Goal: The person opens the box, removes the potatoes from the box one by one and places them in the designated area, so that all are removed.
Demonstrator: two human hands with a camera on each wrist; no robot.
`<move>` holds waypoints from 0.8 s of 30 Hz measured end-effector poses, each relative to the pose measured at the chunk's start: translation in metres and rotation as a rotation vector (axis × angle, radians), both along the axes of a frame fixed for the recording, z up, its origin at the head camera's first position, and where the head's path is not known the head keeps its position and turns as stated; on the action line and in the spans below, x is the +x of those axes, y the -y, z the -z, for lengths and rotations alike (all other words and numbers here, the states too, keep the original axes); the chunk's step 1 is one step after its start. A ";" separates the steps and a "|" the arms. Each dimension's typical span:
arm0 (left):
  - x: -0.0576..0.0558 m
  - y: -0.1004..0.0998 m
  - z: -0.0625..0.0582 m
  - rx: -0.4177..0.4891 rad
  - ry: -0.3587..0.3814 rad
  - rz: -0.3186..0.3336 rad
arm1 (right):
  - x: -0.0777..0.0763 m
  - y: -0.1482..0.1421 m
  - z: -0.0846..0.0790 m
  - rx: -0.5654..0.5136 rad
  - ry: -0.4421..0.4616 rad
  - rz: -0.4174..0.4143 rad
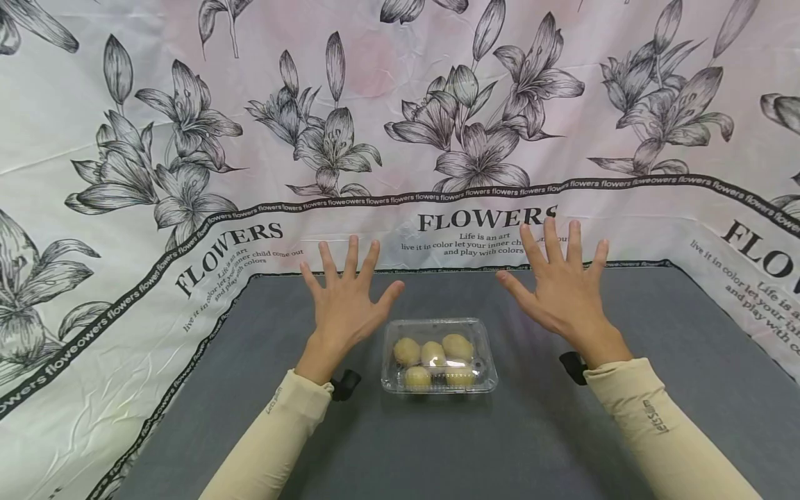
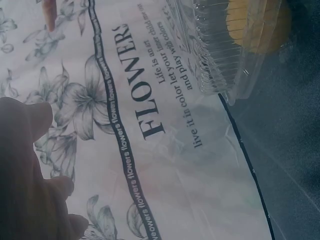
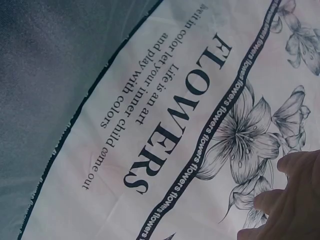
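Observation:
A clear plastic clamshell box (image 1: 387, 375) sits on the grey tabletop, its lid down over several round yellowish items that look like small potatoes or fruit (image 1: 457, 346). To the left of the box, my left hand (image 1: 345, 305) is raised with fingers spread and holds nothing. My right hand (image 1: 565, 295) is held up likewise on the box's right side, fingers apart, touching nothing. In the left wrist view, part of the box (image 2: 220, 55) with one yellow item (image 2: 270, 25) shows at top right. The right wrist view has only fingers (image 3: 292, 200) at its lower right corner.
A white cloth (image 1: 350, 229) printed with lilies and lettering hangs behind the grey table (image 1: 437, 451) and along its sides. Each wrist wears a small black camera strap, such as the left one (image 1: 346, 385). Pale sleeves (image 1: 275, 430) cover both forearms.

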State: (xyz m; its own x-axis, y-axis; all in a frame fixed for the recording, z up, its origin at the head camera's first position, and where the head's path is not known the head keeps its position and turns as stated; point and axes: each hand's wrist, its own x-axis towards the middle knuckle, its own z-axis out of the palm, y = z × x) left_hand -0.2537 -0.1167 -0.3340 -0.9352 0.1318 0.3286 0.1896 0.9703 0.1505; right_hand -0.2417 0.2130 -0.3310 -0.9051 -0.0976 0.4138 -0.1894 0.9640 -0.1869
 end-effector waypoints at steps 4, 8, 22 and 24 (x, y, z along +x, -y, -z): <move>0.000 -0.001 0.001 -0.006 0.001 -0.003 | 0.000 0.000 0.001 -0.002 0.000 -0.001; 0.000 -0.001 0.000 0.004 0.006 0.002 | 0.000 0.000 0.001 -0.008 0.002 -0.006; 0.003 0.003 0.004 0.082 -0.024 0.040 | 0.005 -0.003 0.005 -0.076 0.015 -0.060; 0.004 0.004 0.004 0.101 -0.036 0.049 | 0.006 -0.004 0.006 -0.095 0.020 -0.076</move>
